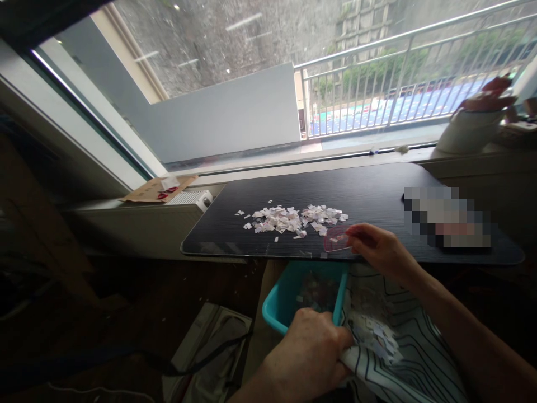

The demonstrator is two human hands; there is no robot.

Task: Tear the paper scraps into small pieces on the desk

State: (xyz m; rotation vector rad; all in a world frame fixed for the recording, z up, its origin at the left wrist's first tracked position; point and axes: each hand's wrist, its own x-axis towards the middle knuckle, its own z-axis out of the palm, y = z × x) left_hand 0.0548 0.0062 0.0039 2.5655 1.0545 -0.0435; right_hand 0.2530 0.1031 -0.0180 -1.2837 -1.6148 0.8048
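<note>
My right hand (380, 246) is closed, pinching a small see-through plastic piece with pink lines (334, 242) just over the front edge of the dark table (373, 193). Beside that piece lies a spread pile of small white paper scraps (279, 218). Below the table edge, my left hand (306, 347) is wrapped round the edge of a white cloth with dark lines (411, 336). More paper scraps (377, 336) rest in a fold of this cloth. Close to my left hand stands a teal bin (274, 305), with scraps inside it.
A blurred-out item (448, 218) lies on the table's right side. On the left sill, red-handled scissors (166, 193) lie on brown paper (142, 191). A light-coloured pot (470, 130) stands by the window. A pale box-like object (210, 352) sits on the floor.
</note>
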